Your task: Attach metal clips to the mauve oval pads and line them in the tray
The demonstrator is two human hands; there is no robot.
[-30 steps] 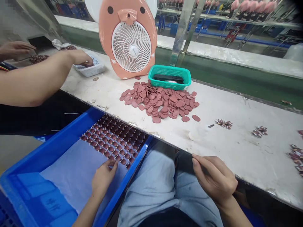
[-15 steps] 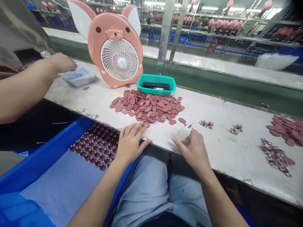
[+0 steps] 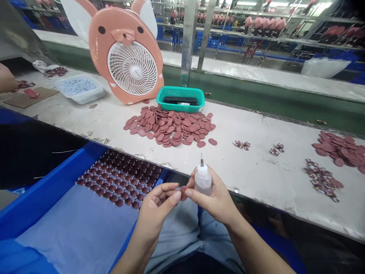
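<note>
Between the thumb and fingers of my left hand (image 3: 158,203) is a reddish-brown oval disc (image 3: 183,193), held just in front of the table edge. My right hand (image 3: 215,198) is wrapped round a small translucent squeeze bottle (image 3: 203,180) with a white cap and a thin metal needle tip pointing up. The right thumb also touches the disc's right edge. Beyond my hands, a large heap of similar oval discs (image 3: 171,125) lies on the white table. To my left, a blue bin (image 3: 62,167) holds rows of dark red assembled pieces (image 3: 119,179) on a pale blue sheet.
Behind the heap stand a green basket (image 3: 180,108) and a pig-shaped fan (image 3: 99,49). A tub of blue-and-white bits (image 3: 82,89) sits left. Small metal-and-brown pieces (image 3: 322,179) and another disc pile (image 3: 339,148) lie right. Another person's hand (image 3: 6,79) is at the far left.
My left hand has lifted a disc off the table edge. My right hand has brought the bottle inward and turned it upright. The other person's hand has withdrawn left from the tub.
</note>
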